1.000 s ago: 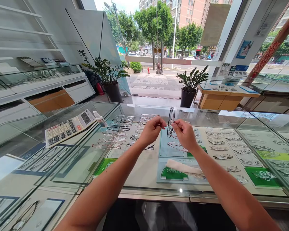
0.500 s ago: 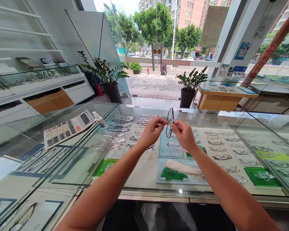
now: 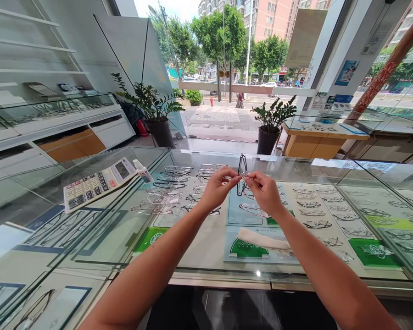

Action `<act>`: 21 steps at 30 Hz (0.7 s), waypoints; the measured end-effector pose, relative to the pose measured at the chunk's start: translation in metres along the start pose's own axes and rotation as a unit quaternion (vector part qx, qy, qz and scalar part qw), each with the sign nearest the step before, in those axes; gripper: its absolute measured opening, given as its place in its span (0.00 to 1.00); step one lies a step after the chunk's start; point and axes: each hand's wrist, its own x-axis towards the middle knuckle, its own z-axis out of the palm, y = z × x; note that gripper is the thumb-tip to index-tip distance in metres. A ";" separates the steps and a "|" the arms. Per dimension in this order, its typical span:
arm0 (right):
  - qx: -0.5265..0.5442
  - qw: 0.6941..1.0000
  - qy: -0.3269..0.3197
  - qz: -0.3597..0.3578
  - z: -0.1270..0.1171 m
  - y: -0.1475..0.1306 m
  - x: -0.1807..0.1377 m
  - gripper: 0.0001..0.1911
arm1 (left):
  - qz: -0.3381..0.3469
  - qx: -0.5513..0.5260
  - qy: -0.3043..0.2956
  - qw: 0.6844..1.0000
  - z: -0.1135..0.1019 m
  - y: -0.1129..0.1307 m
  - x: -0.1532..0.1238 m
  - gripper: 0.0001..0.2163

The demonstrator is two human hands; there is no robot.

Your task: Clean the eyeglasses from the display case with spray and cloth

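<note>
Head view: I see dark-rimmed eyeglasses [image 3: 241,167] held upright between the left hand [image 3: 219,186] and right hand [image 3: 264,189], both pinching them above the glass-topped table [image 3: 201,245].

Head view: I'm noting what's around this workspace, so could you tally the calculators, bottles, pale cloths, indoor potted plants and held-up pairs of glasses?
Calculator: 1
Bottle: 1
Pale cloth: 1
Potted plants: 2
Held-up glasses: 1
Total: 6
</note>
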 end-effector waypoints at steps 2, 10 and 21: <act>-0.017 1.000 0.010 0.000 -0.002 0.000 0.001 0.18 | -0.009 -0.029 0.000 1.000 0.000 -0.002 0.001 0.13; -0.169 0.976 0.137 -0.022 -0.019 0.002 0.007 0.18 | -0.055 -0.025 0.003 0.998 -0.005 0.000 0.004 0.15; -0.193 0.960 0.191 -0.076 -0.019 0.001 0.007 0.17 | -0.035 0.000 -0.013 0.999 -0.003 -0.005 0.001 0.16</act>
